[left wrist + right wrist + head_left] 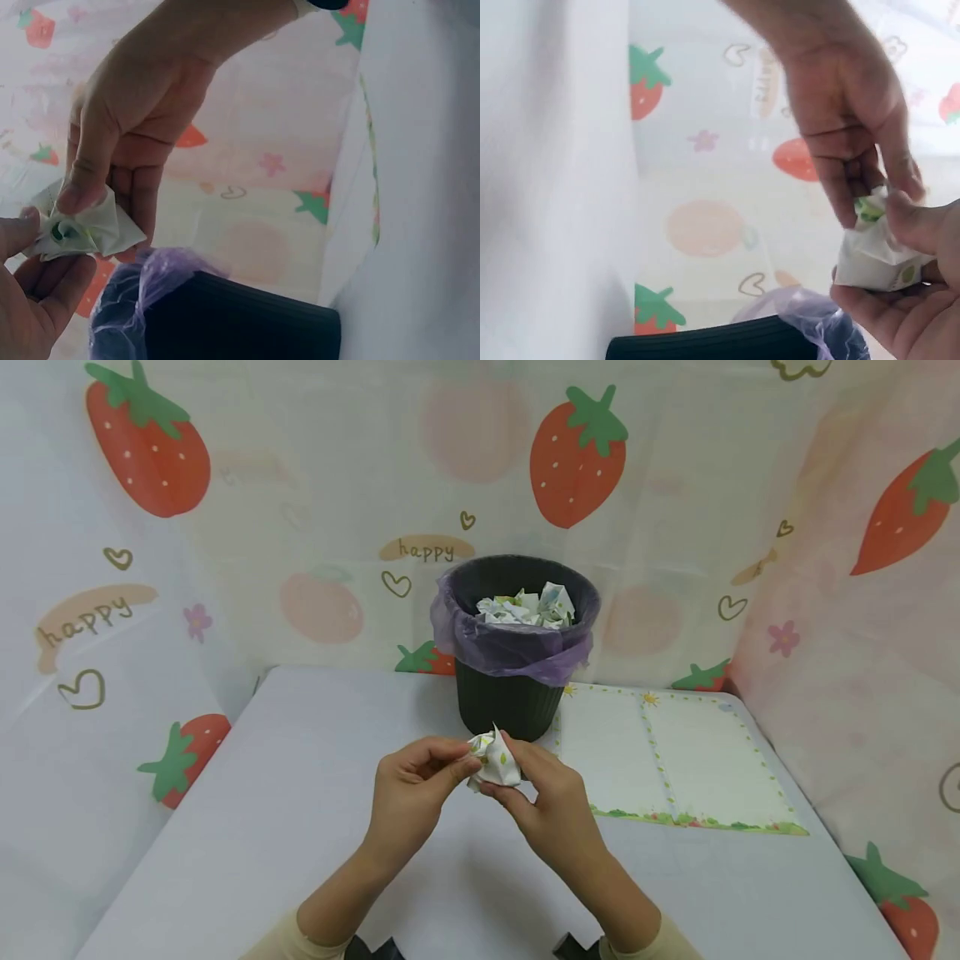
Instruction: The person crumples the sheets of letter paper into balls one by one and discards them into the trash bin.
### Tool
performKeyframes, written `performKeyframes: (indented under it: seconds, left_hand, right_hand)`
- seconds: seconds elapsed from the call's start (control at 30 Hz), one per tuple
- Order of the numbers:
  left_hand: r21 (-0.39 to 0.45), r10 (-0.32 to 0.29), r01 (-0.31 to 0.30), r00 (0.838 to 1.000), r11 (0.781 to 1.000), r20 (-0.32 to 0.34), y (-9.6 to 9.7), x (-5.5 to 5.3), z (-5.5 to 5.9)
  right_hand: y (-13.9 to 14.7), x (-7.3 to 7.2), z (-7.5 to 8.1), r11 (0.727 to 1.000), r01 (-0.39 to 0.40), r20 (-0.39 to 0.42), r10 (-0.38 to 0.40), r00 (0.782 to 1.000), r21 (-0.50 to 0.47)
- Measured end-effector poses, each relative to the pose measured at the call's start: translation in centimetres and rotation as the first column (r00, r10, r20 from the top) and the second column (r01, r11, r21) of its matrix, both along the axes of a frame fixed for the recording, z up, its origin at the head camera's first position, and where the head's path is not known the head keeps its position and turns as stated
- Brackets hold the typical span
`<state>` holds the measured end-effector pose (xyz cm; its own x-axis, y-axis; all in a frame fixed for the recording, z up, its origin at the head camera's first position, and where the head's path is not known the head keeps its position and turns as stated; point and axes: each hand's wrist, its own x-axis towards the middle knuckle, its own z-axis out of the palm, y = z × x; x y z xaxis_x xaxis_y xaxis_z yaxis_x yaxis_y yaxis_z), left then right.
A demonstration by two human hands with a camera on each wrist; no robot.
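A crumpled ball of white paper (pixel 501 765) with a green leaf print is held between both hands, in front of the bin and above the table. My right hand (pixel 553 795) grips it from the right, thumb below and fingers over the top. From the left, my left hand (pixel 408 789) pinches its edge between thumb and forefinger. The left wrist view shows folds of the paper (pixel 105 229) around a dark opening. In the right wrist view, the left fingertips meet the top of the paper (pixel 877 262); the right palm partly hides it.
Behind the hands stands a black bin (pixel 510 702) lined with a purple bag (pixel 517 652), with crumpled papers (pixel 528 608) inside. Two white sheets with leafy borders (pixel 712 760) lie on the white table (pixel 300 827) at right. Strawberry-printed cloth (pixel 337 468) surrounds the table.
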<state>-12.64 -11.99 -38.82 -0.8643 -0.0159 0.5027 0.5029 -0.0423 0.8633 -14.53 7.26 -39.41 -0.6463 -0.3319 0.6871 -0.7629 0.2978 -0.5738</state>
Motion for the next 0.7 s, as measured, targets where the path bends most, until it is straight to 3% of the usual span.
performKeyframes:
  seconds: [0.07, 0.13, 0.2, 0.27, 0.4, 0.53, 0.7]
  left_hand:
    - [0.005, -0.032, 0.032, 0.999, 0.999, 0.002, 0.0, 0.1, 0.1]
    - [0.017, -0.059, 0.059, 0.998, 0.998, 0.013, 0.1, 0.3, 0.3]
    - [0.04, -0.088, 0.087, 0.996, 0.995, 0.024, 0.2, 0.3, 0.3]
    - [0.044, -0.099, 0.098, 0.995, 0.994, 0.017, 0.3, 0.3, 0.2]
    - [-0.14, -0.067, 0.055, 0.994, 0.989, -0.082, 0.5, 0.0, -0.3]
    - [-0.379, -0.037, -0.054, 0.973, 0.924, -0.229, 0.5, -0.2, -0.5]
    - [-0.466, 0.027, -0.194, 0.939, 0.863, -0.342, 0.8, -0.4, -0.8]
  right_hand:
    - [0.3, 0.0, 0.2, 0.992, -0.06, 0.147, 0.075, 0.986, -0.109]
    - [0.5, 0.0, 0.5, 0.97, -0.093, 0.266, 0.154, 0.952, -0.227]
    - [0.8, -0.1, 0.6, 0.944, -0.11, 0.339, 0.218, 0.915, -0.31]
    - [0.9, -0.3, 0.6, 0.936, -0.099, 0.384, 0.234, 0.893, -0.339]
    - [1.1, -0.8, 0.6, 0.928, -0.032, 0.471, 0.218, 0.855, -0.371]
    - [1.1, -1.1, 0.6, 0.915, 0.041, 0.538, 0.2, 0.819, -0.402]
    - [0.7, -0.7, 0.6, 0.899, 0.066, 0.577, 0.219, 0.787, -0.432]
